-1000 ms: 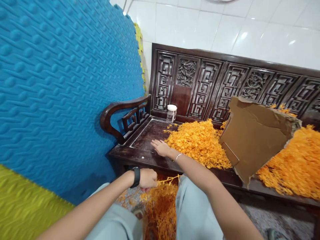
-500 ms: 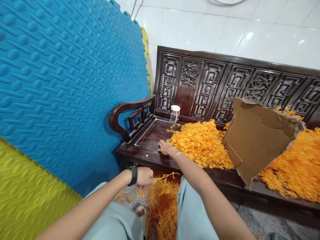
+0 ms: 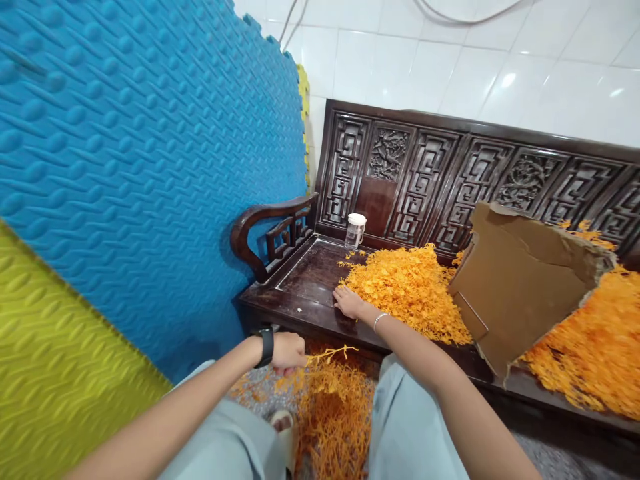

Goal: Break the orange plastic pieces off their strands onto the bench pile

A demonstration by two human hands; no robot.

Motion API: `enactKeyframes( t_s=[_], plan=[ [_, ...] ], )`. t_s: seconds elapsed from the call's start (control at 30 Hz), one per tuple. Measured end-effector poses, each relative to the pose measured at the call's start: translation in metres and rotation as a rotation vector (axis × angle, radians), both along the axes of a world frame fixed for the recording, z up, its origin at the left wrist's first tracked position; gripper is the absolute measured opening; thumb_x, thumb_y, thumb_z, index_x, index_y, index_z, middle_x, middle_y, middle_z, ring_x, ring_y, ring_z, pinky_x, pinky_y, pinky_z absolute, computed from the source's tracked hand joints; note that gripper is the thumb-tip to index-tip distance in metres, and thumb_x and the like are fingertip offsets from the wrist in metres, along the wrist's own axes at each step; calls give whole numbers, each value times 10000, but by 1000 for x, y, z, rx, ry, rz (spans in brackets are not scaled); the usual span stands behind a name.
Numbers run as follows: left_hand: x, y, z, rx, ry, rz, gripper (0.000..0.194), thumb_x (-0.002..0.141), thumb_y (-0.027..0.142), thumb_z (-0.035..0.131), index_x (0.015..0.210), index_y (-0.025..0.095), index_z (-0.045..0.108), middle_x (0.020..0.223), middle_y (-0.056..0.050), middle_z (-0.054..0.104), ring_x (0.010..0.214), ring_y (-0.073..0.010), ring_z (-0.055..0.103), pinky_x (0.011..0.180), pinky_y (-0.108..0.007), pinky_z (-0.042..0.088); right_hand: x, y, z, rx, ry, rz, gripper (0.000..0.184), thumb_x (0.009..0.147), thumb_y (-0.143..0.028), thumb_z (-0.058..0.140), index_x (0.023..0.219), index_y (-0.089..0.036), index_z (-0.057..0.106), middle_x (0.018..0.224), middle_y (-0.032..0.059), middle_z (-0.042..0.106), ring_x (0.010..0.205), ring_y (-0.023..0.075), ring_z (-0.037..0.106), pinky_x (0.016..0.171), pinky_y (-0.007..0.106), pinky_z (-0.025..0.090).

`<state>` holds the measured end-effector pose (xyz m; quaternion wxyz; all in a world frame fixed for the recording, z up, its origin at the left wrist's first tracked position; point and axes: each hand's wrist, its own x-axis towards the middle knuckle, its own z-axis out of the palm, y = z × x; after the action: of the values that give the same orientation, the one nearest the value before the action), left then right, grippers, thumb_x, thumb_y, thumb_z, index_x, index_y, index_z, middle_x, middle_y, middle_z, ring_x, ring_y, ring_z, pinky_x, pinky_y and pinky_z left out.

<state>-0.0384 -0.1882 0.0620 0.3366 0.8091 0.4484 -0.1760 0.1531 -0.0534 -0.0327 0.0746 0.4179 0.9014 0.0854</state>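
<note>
Shifted toward the orange pile, my right hand lies flat, unclenched, on the bench. My left hand grips a stem; much seems heaped already, this one not yet released.

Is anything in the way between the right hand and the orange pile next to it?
No, nothing visible stands between the right hand and the orange pile: the hand is right at its left edge. The cardboard is on the pile's other side.

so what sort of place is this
Probably a room in a home, though I can't be sure: there's a carved dark wooden bench, a white tiled wall and blue textured matting.
</note>
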Motion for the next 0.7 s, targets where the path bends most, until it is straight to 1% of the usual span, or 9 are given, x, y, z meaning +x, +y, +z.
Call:
enactKeyframes(
  t_s=[0.1,0.23,0.3,0.4,0.5,0.6,0.7],
  plan=[
    [0,1,-1,8,-10,-7,416,756,142,372,363,146,507,348,34,403,367,-88,418,487,-220,389,5,-1,3,33,-4,7,414,873,-206,353,1219,7,431,1284,207,422,1226,249,362,1063,375,210],
    [2,-1,2,13,-10,-18,409,756,143,377,374,142,525,341,35,400,367,-88,416,499,-222,398,6,-5,6,54,-4,39,329,846,-154,382,1120,-33,519,1197,181,508,1212,243,367,1060,384,207],
    [3,-1,3,16,-7,-19,399,751,142,379,386,139,539,332,34,398,368,-91,423,498,-223,404,6,-6,8,57,-1,53,304,840,-139,385,1085,-48,539,1154,174,537,1194,235,382,1055,381,215],
    [4,-2,3,24,-3,-25,391,746,139,373,400,137,555,319,32,392,372,-98,431,502,-223,418,6,-8,10,60,12,65,287,838,-148,390,1061,-61,548,1133,173,544,1168,228,403,1052,373,217],
    [5,-2,3,41,10,-40,398,750,149,366,404,139,563,324,26,403,376,-99,435,515,-224,429,4,-8,13,59,32,72,283,830,-192,421,1051,-70,548,1115,169,547,1162,237,397,1059,372,195],
    [5,-4,7,63,40,-63,394,750,156,363,421,141,579,359,9,469,399,-103,468,520,-213,435,-2,-7,16,57,63,64,288,816,-215,447,1053,-83,542,1107,159,547,1167,237,384,1071,374,162],
    [7,-7,12,114,85,-97,374,751,169,372,468,138,614,446,-29,575,455,-127,531,516,-219,443,-14,0,22,75,103,-1,300,812,-183,431,1068,-65,531,1117,170,534,1181,247,358,1077,381,123]
  ],
)
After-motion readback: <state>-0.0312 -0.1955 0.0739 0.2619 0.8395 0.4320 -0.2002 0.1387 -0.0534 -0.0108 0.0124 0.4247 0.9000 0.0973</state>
